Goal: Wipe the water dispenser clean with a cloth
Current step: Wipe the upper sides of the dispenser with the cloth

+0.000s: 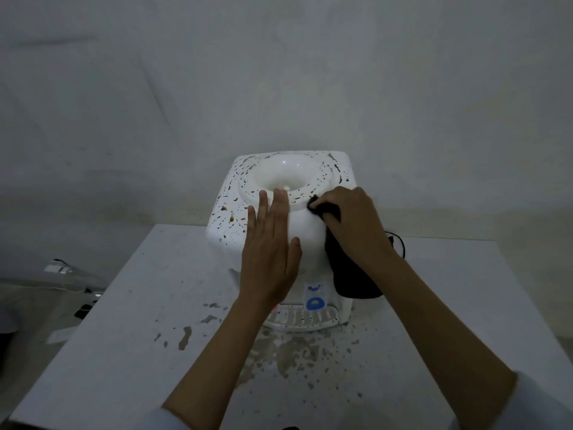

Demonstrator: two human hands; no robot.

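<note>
Dispenser (279, 193) on table (130, 321) | left hand (268, 252) flat, steadying top | right hand (353, 221) fingers grasping cloth (347, 268) at collar | near front clean; left, rear specks remain (table also spattered) | progress: partial

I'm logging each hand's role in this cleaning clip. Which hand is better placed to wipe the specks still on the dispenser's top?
The right hand: it grips the black cloth against the top of the water dispenser, beside the speckled ring. The left hand lies flat and bare on top, probably steadying it.
</note>
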